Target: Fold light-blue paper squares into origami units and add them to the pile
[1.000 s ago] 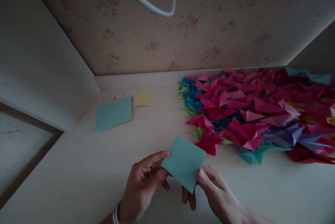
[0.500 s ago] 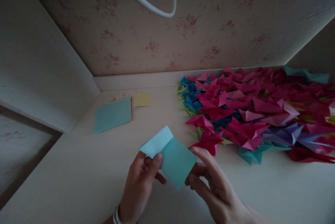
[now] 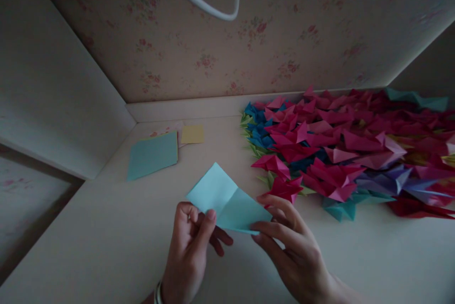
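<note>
A light turquoise sheet of origami paper (image 3: 216, 192) is held tilted above the white desk, with a crease running across its middle. My left hand (image 3: 194, 242) pinches its lower left edge, thumb on top and fingers underneath. At the sheet's right end, my right hand (image 3: 291, 237) grips the corner between thumb and fingers, and the lower right edge looks bent there. The pile of folded paper pieces (image 3: 330, 140), mostly pink with some blue, green, purple and teal, lies just beyond my right hand.
A stack of turquoise paper (image 3: 152, 156) lies at the back left, beside a small yellow paper square (image 3: 192, 134). Overhead hangs a white cable (image 3: 199, 2). A flower-patterned wall panel (image 3: 220, 48) closes off the back of the white desk (image 3: 106, 228).
The paper has turned and its upper left part has opened out flatter. My right hand has closed on the right corner, bending the lower edge upward. My left hand keeps its pinch.
</note>
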The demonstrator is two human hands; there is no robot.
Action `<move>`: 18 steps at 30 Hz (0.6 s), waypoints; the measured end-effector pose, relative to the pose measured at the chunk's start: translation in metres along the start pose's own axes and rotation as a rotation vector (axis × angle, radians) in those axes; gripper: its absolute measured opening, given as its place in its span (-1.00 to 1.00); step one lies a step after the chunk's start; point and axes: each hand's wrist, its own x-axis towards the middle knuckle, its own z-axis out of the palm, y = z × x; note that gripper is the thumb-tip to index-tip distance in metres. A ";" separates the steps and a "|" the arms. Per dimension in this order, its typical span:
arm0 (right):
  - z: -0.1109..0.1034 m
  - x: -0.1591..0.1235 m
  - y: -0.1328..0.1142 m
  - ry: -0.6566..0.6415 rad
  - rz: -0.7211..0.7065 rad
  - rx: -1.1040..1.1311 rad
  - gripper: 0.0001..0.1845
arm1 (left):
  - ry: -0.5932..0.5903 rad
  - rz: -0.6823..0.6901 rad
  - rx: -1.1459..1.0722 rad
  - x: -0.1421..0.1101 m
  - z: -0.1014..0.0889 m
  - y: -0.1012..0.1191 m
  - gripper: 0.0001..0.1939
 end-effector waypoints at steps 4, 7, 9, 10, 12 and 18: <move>0.000 -0.002 0.002 0.016 0.057 0.001 -0.85 | -0.001 0.110 0.043 -0.004 0.003 -0.003 -0.73; 0.001 -0.002 0.003 -0.006 0.153 0.017 -0.90 | -0.002 0.152 0.056 -0.006 0.004 -0.003 -0.78; 0.002 0.000 0.002 -0.051 0.241 0.045 -0.88 | -0.009 0.186 0.060 -0.006 0.004 -0.004 -0.80; 0.002 0.001 0.002 -0.075 0.282 0.061 -0.85 | -0.012 0.198 0.063 -0.006 0.002 -0.004 -0.79; 0.001 0.004 0.001 -0.104 0.342 0.091 -0.80 | -0.021 0.200 0.089 -0.005 -0.001 -0.006 -0.81; 0.000 0.008 0.000 -0.074 0.324 0.154 -0.75 | -0.171 0.134 0.292 -0.003 -0.009 -0.005 -0.82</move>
